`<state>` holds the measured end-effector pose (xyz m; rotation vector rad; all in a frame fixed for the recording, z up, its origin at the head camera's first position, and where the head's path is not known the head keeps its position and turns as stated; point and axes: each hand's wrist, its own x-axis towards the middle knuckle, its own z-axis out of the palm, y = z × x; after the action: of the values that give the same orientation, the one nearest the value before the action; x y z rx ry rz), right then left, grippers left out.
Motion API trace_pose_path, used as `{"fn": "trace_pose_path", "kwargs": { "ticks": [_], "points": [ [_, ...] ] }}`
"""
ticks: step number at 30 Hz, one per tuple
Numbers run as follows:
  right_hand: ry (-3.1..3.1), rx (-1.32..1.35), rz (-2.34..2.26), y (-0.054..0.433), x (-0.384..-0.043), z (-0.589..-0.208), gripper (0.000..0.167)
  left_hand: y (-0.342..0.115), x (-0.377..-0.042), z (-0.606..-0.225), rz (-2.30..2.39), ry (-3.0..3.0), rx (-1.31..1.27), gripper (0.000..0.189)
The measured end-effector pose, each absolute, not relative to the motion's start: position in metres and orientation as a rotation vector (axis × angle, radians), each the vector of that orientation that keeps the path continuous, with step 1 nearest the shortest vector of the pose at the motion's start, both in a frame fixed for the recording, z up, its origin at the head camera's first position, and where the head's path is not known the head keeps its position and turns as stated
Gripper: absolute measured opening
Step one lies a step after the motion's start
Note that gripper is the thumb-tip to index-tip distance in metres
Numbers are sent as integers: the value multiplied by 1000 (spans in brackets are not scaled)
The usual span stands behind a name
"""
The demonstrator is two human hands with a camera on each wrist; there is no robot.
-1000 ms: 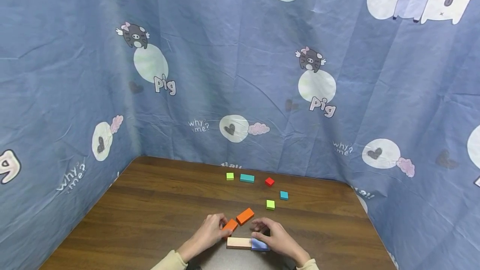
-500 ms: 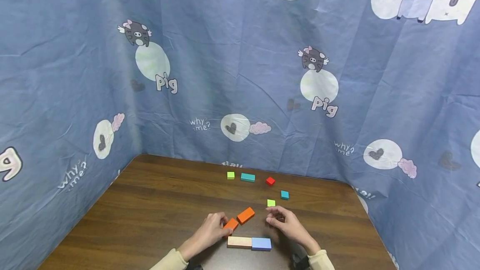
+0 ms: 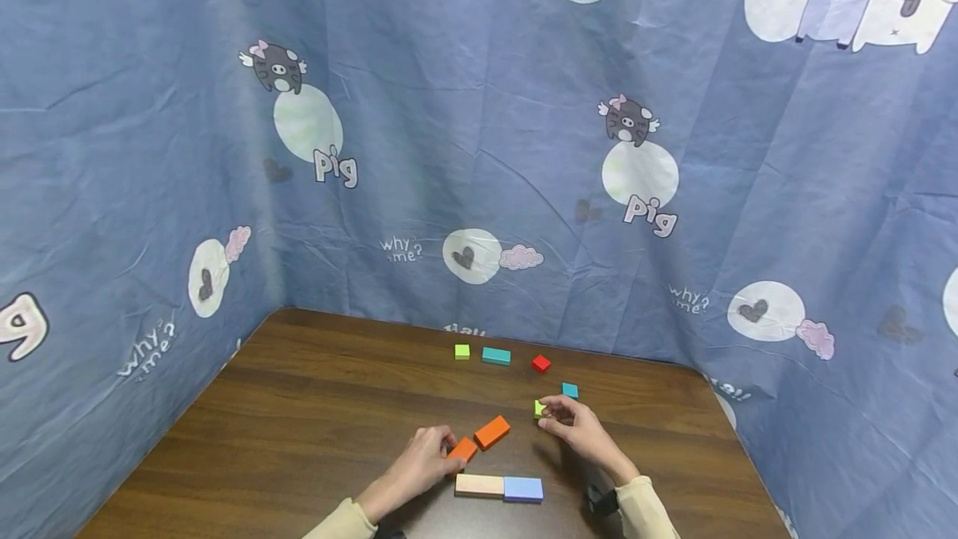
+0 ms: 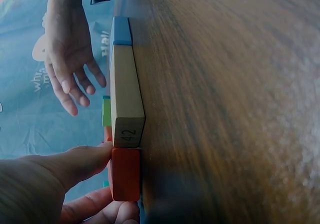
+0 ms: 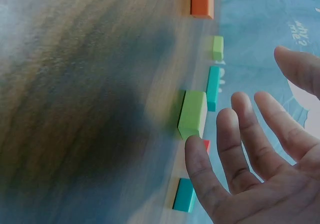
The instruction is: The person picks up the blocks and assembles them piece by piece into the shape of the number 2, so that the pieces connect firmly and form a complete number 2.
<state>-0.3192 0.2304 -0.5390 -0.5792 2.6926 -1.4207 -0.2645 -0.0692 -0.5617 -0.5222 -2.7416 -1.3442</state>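
My left hand (image 3: 417, 462) pinches an orange block (image 3: 463, 449) between thumb and fingers, seen close in the left wrist view as a red-orange block (image 4: 126, 175). Just beyond it lies a second orange block (image 3: 491, 432). My right hand (image 3: 587, 437) reaches over a lime green block (image 3: 539, 410) and partly covers it in the head view. In the right wrist view its fingers (image 5: 229, 144) are spread beside that green block (image 5: 193, 113), with the thumb apart. Closer to the body, a plain wooden block (image 3: 480, 486) and a blue block (image 3: 523, 489) lie end to end.
Farther back on the brown wooden table (image 3: 337, 389) lie another lime green block (image 3: 461, 352), a long teal block (image 3: 496, 356), a red block (image 3: 541, 363) and a small teal block (image 3: 570, 390). A blue patterned curtain (image 3: 524, 148) hangs behind and along the sides.
My right hand has left the blue block and moved forward and to the right, over to the lime green block. My left hand stays on the orange block.
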Motion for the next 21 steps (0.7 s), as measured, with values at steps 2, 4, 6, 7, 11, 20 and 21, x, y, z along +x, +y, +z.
{"fn": "trace_pose_path", "kwargs": {
  "ticks": [2,4,6,7,11,20,21],
  "points": [
    [2698,-587,-1419,227,-317,-534,36,-69,-264,-562,-1346,-2744,-523,21],
    [2679,-611,-1434,223,-313,-525,36,-69,-264,-562,-1343,-2744,-522,20],
    [2654,-625,-1437,219,-309,-516,36,-68,-264,-562,-1331,-2741,-525,20],
    [2644,-624,-1438,218,-308,-512,36,-68,-264,-562,-1325,-2740,-525,20],
    [2624,-645,-1433,216,-314,-518,38,-68,-264,-562,-1309,-2750,-513,21],
    [2614,-712,-1396,215,-332,-538,42,-69,-265,-562,-1312,-2746,-526,21],
    [2617,-719,-1381,215,-333,-539,43,-69,-265,-562,-1310,-2746,-524,21]
  ]
}}
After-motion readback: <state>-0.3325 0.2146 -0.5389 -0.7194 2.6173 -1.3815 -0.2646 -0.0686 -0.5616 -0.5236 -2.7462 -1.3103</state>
